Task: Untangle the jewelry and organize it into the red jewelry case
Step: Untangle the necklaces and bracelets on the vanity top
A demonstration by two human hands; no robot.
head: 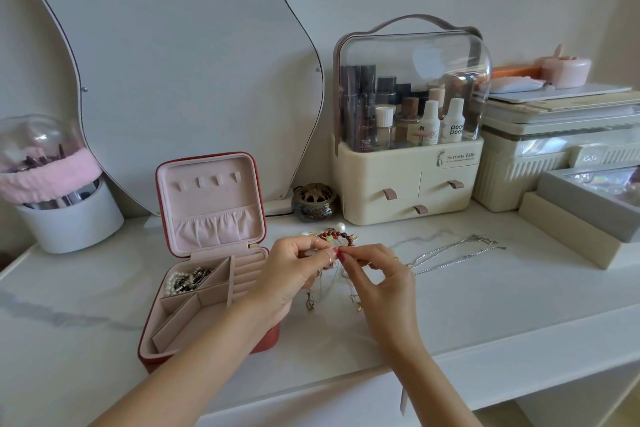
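The red jewelry case [162, 354] lies open at the left, its pink-lined lid upright. A pearl and dark bead piece [185, 279] lies in its back left compartment. A tangle of jewelry [334, 237], with dark red beads, a white pearl and thin gold chains, is lifted just above the marble table. My left hand [298, 267] pinches the tangle from the left. My right hand [377, 274] pinches it from the right, fingertips almost touching the left ones. Thin chains hang down between my hands. Two silver necklaces [453, 255] lie stretched out to the right.
A cream cosmetics organizer [405, 191] with a clear dome stands behind. A small round brass-lidded pot [314, 203] sits beside it. Storage boxes [540, 177] and a grey tray [581, 215] fill the right. A white brush holder [69, 222] stands at the left, a curved mirror [180, 55] behind.
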